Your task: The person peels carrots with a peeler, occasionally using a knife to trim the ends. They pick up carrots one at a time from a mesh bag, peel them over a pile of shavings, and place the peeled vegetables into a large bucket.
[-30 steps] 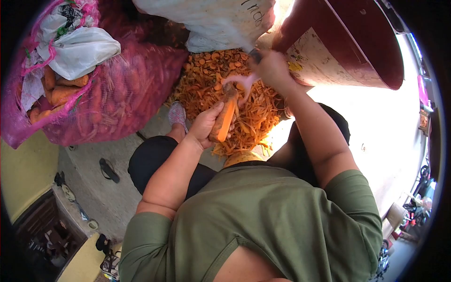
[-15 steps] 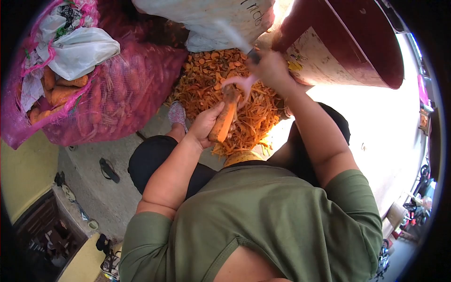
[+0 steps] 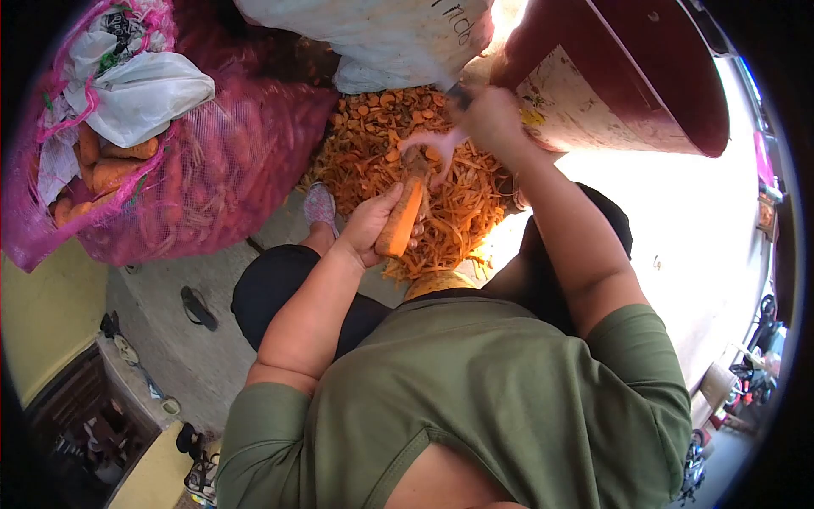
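My left hand (image 3: 370, 225) is wrapped round the lower part of a carrot (image 3: 402, 222), whose upper end points away from me. A bright orange strip along its side looks peeled, while the far tip is still brownish. My right hand (image 3: 494, 123) is closed on a pale pink Y-shaped peeler (image 3: 439, 142), its head close to the carrot's far end. A dark handle (image 3: 459, 96), seemingly a knife's with a blurred blade, also sticks out of that fist. Below both hands lies a heap of carrot peelings and cut pieces (image 3: 462, 208).
On the left stands a pink mesh sack (image 3: 229, 170) full of carrots, with white plastic (image 3: 153, 93) at its mouth. A white sack (image 3: 381, 42) is beyond the heap. A large dark red container (image 3: 610, 85) leans at upper right. A flip-flop (image 3: 197, 308) lies on the floor.
The peeler has shifted slightly along the carrot's far end, and my right hand has moved a little. The carrot has turned slightly in my left hand, showing more bright orange.
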Action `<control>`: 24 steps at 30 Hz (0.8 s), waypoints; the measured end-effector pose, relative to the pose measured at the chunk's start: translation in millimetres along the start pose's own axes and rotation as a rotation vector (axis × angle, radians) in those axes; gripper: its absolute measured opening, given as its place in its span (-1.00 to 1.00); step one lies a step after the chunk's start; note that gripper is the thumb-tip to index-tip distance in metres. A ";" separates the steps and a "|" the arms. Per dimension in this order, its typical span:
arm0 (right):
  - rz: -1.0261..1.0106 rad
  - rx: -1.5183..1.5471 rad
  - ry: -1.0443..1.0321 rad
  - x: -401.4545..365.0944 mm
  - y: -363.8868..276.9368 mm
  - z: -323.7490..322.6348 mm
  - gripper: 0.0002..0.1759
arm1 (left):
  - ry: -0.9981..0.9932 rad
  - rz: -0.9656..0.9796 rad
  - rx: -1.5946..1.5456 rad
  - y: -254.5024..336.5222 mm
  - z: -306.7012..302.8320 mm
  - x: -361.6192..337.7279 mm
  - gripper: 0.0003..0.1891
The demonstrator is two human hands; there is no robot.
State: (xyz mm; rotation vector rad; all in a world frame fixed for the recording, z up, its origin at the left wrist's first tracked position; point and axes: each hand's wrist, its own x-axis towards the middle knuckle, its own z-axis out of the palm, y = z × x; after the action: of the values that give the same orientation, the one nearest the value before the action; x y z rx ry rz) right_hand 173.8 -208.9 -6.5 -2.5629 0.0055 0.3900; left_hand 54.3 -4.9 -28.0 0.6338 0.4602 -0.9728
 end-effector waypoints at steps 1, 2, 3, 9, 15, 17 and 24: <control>0.102 -0.058 0.095 7.8 7.1 -6.9 -0.68 | -0.023 0.006 -0.016 0.7 0.2 -1.1 -0.61; 0.095 -0.031 0.115 7.0 8.9 -6.7 -0.68 | -0.046 0.011 -0.031 1.5 -0.4 -2.3 -0.61; 0.090 -0.004 0.138 5.4 9.3 -7.7 -0.69 | -0.070 0.015 -0.045 2.4 -0.7 -2.8 -0.61; -0.243 0.067 -0.153 -37.4 -31.4 9.7 -0.70 | 0.132 0.064 0.104 4.3 6.8 -5.4 -0.63; -0.014 0.075 0.096 12.5 14.6 -8.7 -0.66 | -0.134 0.011 0.002 10.2 3.8 -9.1 -0.61; -0.009 0.086 0.088 11.6 15.4 -12.4 -0.65 | -0.122 0.011 0.021 11.7 6.2 -10.5 -0.61; 0.161 -0.037 0.128 21.8 24.3 -9.3 -0.66 | -0.114 0.047 0.043 11.1 9.1 -13.1 -0.61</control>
State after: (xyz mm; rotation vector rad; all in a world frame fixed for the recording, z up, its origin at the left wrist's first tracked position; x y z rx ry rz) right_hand 195.3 -232.8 -17.5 -2.6281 0.2549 0.2880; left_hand 58.3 1.5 -10.0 0.6217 0.3230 -0.9711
